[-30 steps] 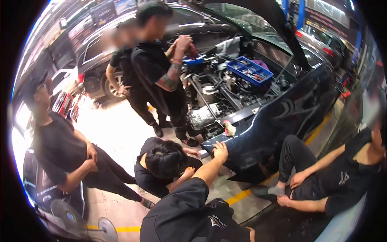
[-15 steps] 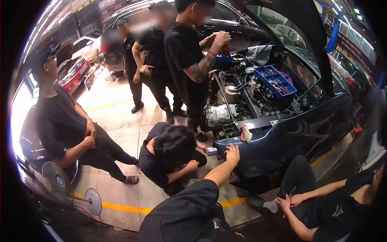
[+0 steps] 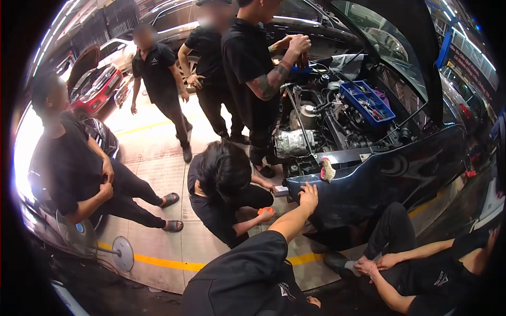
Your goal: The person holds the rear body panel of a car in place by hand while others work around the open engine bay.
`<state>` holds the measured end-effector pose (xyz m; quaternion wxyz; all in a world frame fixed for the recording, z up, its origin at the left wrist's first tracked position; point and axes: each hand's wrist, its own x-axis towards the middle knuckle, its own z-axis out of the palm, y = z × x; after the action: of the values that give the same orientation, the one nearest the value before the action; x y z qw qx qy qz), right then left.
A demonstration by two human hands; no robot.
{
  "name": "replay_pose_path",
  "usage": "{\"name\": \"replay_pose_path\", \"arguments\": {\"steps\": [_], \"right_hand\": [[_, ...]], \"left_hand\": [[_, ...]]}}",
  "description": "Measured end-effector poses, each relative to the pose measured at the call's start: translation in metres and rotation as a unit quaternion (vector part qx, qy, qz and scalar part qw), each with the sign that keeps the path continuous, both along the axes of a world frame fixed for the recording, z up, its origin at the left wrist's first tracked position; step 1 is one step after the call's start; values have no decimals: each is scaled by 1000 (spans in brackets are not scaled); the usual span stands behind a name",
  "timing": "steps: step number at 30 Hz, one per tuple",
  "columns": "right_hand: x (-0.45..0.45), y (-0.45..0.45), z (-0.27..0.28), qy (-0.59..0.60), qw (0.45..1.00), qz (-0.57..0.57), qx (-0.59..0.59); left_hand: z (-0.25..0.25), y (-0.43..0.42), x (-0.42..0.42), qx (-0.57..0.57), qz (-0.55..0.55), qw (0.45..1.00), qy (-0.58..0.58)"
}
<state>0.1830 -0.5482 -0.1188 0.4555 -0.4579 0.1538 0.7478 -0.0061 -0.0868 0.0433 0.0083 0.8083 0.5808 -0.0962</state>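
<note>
My left hand (image 3: 309,198) lies with its fingers spread on the front corner of the dark car fender (image 3: 385,171). A small part of my right hand (image 3: 314,302) shows low in the head view, beside my dark shirt; its fingers are mostly hidden. On the fender's top edge, just beyond my left hand, sits a pale and red cloth-like item (image 3: 328,169). A crouching person (image 3: 224,184) to the left holds a whitish block (image 3: 281,190) against the fender's front end and something orange (image 3: 266,210) in the other hand.
A blue parts tray (image 3: 368,101) rests over the open engine bay (image 3: 316,116). One person (image 3: 253,68) leans there, with two others behind. Another person (image 3: 74,163) stands at left near a round metal disc (image 3: 123,254). Someone (image 3: 432,274) sits at lower right.
The view has shifted, and the car sits further right in it. A person in the background has stepped clear of the others. My left hand stays on the fender.
</note>
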Motion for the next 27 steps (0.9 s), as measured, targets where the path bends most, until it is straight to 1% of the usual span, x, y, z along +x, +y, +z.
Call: {"name": "replay_pose_path", "arguments": {"steps": [11,12,13,14,16,17,22,27], "right_hand": [[-59,-69,-34,-138,988,-51,-41],[-54,-102,-68,-150,986,-56,-44],[-46,-101,-111,-162,984,-59,-48],[-38,-116,-142,-162,984,-59,-48],[-55,-95,-93,-187,982,-10,12],[-59,-91,-62,-187,982,-10,12],[-68,-84,-35,-218,976,14,-9],[-75,-84,-18,-250,967,40,-29]], "left_hand": [[12,-2,0,-16,-1,1000,7],[15,-3,0,-22,2,1000,12],[15,-3,0,-23,3,1000,13],[11,-2,1,-19,4,1000,13],[12,-3,-1,-18,5,1000,12],[11,-2,-1,-19,3,1000,9],[10,-2,0,-22,1,1000,7],[8,-2,-2,1,-4,1000,-4]]}}
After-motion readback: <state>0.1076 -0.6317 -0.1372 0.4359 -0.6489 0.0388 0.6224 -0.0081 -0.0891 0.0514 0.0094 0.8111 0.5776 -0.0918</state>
